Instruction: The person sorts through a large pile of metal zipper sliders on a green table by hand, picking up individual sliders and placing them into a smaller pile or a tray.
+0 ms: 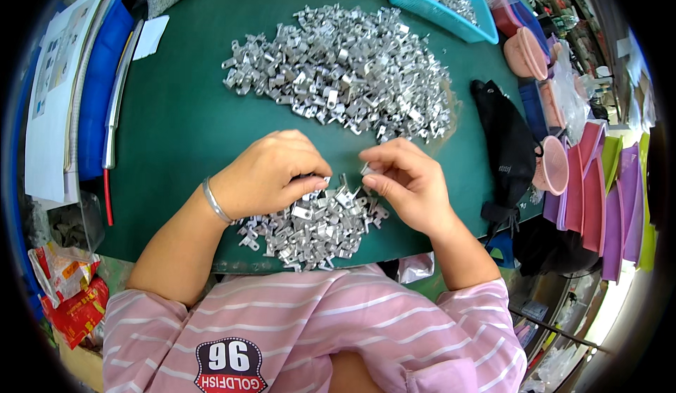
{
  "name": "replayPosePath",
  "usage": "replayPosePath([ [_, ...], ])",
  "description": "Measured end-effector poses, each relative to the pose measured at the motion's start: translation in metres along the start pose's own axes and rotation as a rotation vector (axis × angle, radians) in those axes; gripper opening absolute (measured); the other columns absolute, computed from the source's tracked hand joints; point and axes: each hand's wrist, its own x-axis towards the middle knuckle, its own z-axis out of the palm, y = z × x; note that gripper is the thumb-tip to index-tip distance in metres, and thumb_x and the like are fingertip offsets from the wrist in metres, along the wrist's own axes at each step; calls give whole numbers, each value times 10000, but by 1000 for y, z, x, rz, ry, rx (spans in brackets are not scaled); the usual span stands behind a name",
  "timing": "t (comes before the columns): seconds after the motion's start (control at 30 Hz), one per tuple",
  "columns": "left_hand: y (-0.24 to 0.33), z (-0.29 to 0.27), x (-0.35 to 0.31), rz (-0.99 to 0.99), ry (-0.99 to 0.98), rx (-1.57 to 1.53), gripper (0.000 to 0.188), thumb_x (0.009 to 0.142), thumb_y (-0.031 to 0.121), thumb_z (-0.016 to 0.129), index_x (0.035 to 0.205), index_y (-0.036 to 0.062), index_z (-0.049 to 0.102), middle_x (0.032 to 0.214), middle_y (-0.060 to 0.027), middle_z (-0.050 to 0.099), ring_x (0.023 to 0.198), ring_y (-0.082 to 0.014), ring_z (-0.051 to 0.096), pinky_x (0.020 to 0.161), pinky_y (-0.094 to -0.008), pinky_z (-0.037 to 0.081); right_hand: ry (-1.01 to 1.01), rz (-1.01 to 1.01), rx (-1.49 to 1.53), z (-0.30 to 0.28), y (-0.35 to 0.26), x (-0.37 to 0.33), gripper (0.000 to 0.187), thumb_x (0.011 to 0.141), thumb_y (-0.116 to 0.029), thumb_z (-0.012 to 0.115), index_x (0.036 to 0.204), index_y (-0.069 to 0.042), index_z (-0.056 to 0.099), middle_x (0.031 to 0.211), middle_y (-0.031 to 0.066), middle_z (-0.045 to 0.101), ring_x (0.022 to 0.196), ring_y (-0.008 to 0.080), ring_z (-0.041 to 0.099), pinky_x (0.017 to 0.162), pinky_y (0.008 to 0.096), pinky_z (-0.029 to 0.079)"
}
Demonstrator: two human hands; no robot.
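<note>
My left hand (271, 169), with a silver bangle at the wrist, is closed in a pinch. A small bright metal piece shows at its thumb tip, over the near heap. Opposite it, my right hand (410, 183) pinches a small silver metal bracket (367, 170) between thumb and fingers. The two hands are a short gap apart. Below them lies a small heap of silver metal brackets (320, 225), close to the table's near edge. Beyond the hands spreads a much larger pile of similar brackets (352, 69).
The green table (169, 111) carries a turquoise basket (440, 11) of metal parts at far right and a black cloth item (503, 136) at right. Folders and papers (60, 90) stand along the left edge. Pink baskets (553, 165) and coloured bins (591, 182) stand farther right.
</note>
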Motion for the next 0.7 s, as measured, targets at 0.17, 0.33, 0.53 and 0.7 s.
replayPosePath([
  [0.17,0,0,1,22,38,-24,114,779,102,715,871,37,698,836,-91,686,837,-268,634,786,-373,497,94,263,170,-47,-13,74,173,825,-52,724,978,18,682,826,53,675,692,106,604,622,241,496],
  [0.33,2,-1,5,33,19,-37,122,770,86,732,880,39,704,850,-84,696,844,-254,648,778,-362,510,550,-88,553,-93,-3,144,296,893,9,608,1177,74,560,1130,134,621,1024,201,623,905,288,504],
  [0.53,1,0,1,15,46,-64,93,783,94,700,851,32,694,810,-98,679,812,-272,626,768,-378,494,334,-3,80,-74,11,94,206,898,-2,600,1099,38,623,946,60,657,819,103,605,718,228,490],
  [0.7,-1,0,0,12,22,-54,105,776,83,713,866,31,698,827,-90,687,817,-258,636,774,-363,498,-25,-110,-670,-26,4,35,95,787,-15,688,881,-22,676,851,126,638,749,290,631,654,358,510],
])
